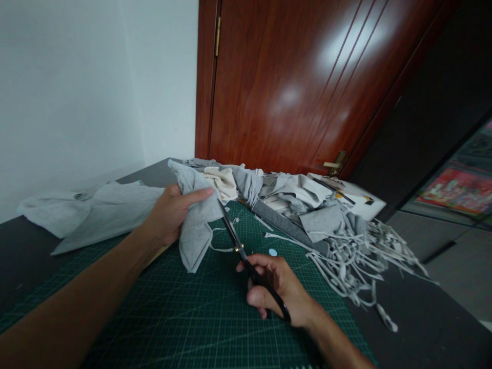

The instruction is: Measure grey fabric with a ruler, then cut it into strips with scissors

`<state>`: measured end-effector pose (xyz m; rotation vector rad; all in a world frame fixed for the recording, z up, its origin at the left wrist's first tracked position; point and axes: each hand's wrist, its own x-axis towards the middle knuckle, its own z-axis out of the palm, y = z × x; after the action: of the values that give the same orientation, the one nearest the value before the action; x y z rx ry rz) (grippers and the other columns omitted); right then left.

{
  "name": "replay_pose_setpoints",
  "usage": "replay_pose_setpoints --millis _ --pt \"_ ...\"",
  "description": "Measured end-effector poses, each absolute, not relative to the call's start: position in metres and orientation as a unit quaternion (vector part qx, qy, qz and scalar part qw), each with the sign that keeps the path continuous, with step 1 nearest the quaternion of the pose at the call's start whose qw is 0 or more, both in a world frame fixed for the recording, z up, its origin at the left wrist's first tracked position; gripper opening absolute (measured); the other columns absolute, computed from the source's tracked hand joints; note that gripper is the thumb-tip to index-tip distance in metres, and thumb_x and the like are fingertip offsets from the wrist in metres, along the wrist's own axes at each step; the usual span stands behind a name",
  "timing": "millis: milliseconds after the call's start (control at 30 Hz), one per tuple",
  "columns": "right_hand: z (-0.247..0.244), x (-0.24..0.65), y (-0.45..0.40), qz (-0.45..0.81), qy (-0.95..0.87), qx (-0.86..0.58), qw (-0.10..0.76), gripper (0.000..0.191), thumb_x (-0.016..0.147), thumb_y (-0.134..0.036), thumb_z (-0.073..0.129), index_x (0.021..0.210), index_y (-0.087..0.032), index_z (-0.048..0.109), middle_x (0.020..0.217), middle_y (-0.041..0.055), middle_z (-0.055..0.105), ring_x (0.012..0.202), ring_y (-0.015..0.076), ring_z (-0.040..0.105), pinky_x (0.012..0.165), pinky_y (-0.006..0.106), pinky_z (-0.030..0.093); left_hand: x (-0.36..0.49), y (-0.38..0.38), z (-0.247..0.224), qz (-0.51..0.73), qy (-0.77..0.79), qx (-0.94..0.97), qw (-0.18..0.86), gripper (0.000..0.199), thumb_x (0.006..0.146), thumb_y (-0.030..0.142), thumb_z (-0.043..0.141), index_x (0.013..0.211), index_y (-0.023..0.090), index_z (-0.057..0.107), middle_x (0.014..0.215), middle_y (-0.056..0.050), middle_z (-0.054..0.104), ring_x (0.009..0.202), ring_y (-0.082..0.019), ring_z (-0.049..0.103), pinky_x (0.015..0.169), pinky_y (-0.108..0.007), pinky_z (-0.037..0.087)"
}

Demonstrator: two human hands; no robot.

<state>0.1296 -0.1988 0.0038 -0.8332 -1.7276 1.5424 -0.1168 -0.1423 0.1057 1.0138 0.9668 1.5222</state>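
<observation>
My left hand (171, 210) is closed around a folded piece of light grey fabric (195, 236), its thumb lying on top. The fabric hangs above a green cutting mat (184, 318). In my right hand (274, 284) are black-handled scissors (239, 246), pointing up and left. Their blades reach the fabric's right edge; whether they are in the cloth or just beside it I cannot tell. A thin pale strip of cloth (222, 250) lies near the blades on the mat.
Light grey cloth (111, 210) lies at the left. Crumpled fabric (295, 189) is heaped along the back, with a dark grey roll (284, 225) before it. Tangled grey strips (353, 266) spread at the right. A small pale blue disc (272, 252) rests on the mat. A wooden door (292, 92) stands behind.
</observation>
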Motion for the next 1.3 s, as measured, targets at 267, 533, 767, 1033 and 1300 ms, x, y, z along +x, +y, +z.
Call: replay_pose_setpoints --millis 267,533,767,1033,1300 --pt "0.004 0.128 -0.200 0.596 -0.660 -0.320 0.327 0.076 0.071 -0.071 0.094 0.117 -0.016 0.069 0.066 -0.0073 0.059 0.043 0.0072 0.049 0.041 0.019 0.040 -0.119 -0.138 0.099 0.629 0.402 0.449 0.491 0.031 0.059 0.030 0.097 0.083 0.022 0.079 0.068 -0.003 0.079 0.065 -0.025 0.074 0.060 -0.033 0.060" --pt "0.005 0.126 -0.201 0.593 -0.658 -0.325 0.331 0.075 0.071 -0.073 0.093 0.115 -0.017 0.069 0.063 -0.0083 0.058 0.043 0.0077 0.049 0.042 0.020 0.040 -0.119 -0.136 0.094 0.633 0.402 0.455 0.480 0.037 0.056 0.031 0.100 0.085 0.019 0.079 0.077 -0.005 0.082 0.068 -0.025 0.075 0.064 -0.033 0.060" --pt "0.006 0.125 -0.203 0.588 -0.658 -0.328 0.338 0.075 0.073 -0.072 0.092 0.114 -0.015 0.068 0.063 -0.0077 0.057 0.043 0.0076 0.049 0.042 0.020 0.041 -0.118 -0.136 0.092 0.629 0.393 0.464 0.485 0.035 0.056 0.033 0.100 0.081 0.020 0.080 0.076 -0.004 0.082 0.066 -0.023 0.074 0.063 -0.032 0.060" --pt "0.005 0.124 -0.202 0.593 -0.654 -0.325 0.339 0.069 0.075 -0.068 0.093 0.112 -0.016 0.067 0.064 -0.0087 0.056 0.042 0.0065 0.048 0.041 0.019 0.043 -0.117 -0.136 0.091 0.628 0.392 0.458 0.492 0.036 0.053 0.034 0.102 0.079 0.020 0.081 0.078 -0.004 0.083 0.066 -0.023 0.074 0.062 -0.032 0.061" --pt "0.000 0.122 -0.202 0.601 -0.645 -0.315 0.351 0.066 0.076 -0.060 0.096 0.114 -0.015 0.068 0.063 -0.0093 0.056 0.041 0.0058 0.047 0.038 0.017 0.042 -0.118 -0.135 0.091 0.622 0.393 0.466 0.492 0.039 0.054 0.035 0.102 0.081 0.019 0.080 0.077 -0.004 0.082 0.065 -0.021 0.074 0.061 -0.031 0.061"
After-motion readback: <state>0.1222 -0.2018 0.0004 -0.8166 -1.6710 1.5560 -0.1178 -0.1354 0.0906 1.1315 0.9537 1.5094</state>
